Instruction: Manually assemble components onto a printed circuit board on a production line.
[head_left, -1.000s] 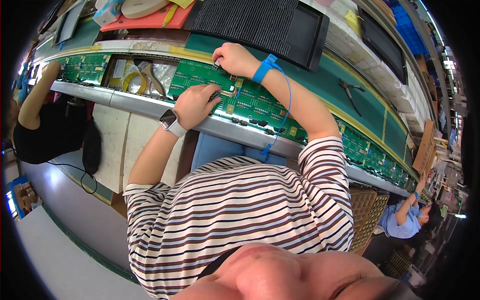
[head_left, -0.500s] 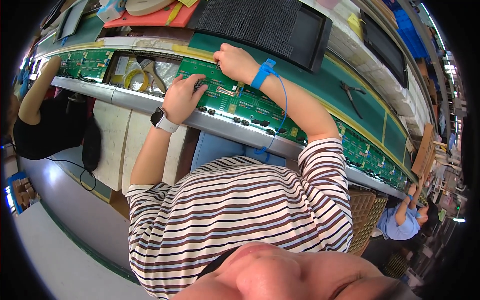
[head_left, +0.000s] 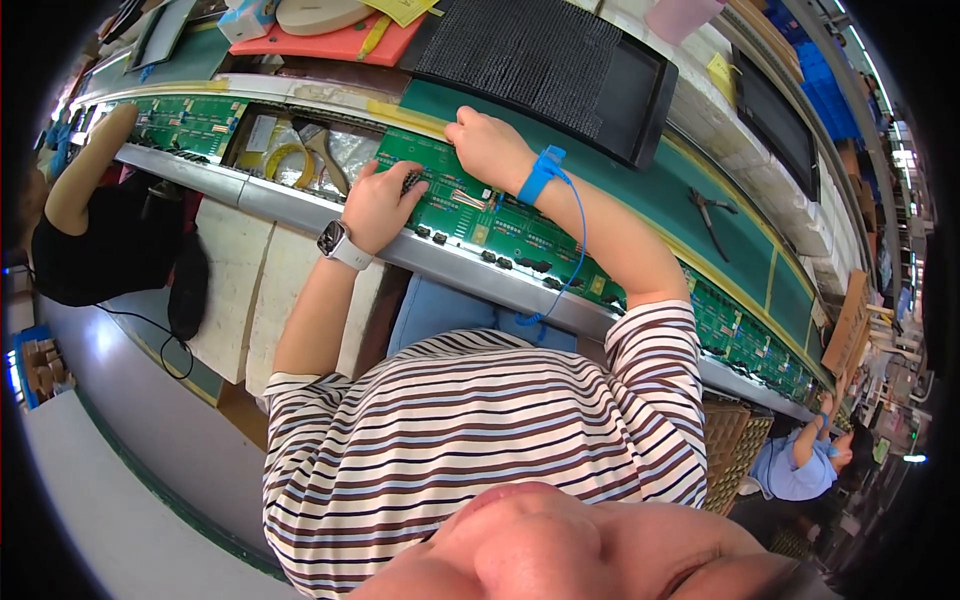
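Observation:
A long green circuit board (head_left: 470,212) lies on the rail in front of me, with rows of small parts and black components along its near edge. My left hand (head_left: 378,208), wearing a watch (head_left: 331,238), is curled over the board's left part. Several small black components (head_left: 411,181) show between its thumb and fingers. My right hand (head_left: 490,150) is at the board's far edge, fingertips bent down and pressed together on it. Whatever those fingers hold is hidden. A blue wrist strap (head_left: 542,174) with a coiled cord circles the right wrist.
Left of the board, a gap in the line holds a brush (head_left: 322,150) and a tape roll (head_left: 290,165). Beyond are a black tray (head_left: 520,70) of small dark parts and a red board (head_left: 330,42). Pliers (head_left: 711,222) lie right. Co-workers are at both sides.
The whole view has shifted slightly, so the bench appears lower and farther right. Both hands stay near the same places on the board. A dark bit under my right fingertips no longer shows.

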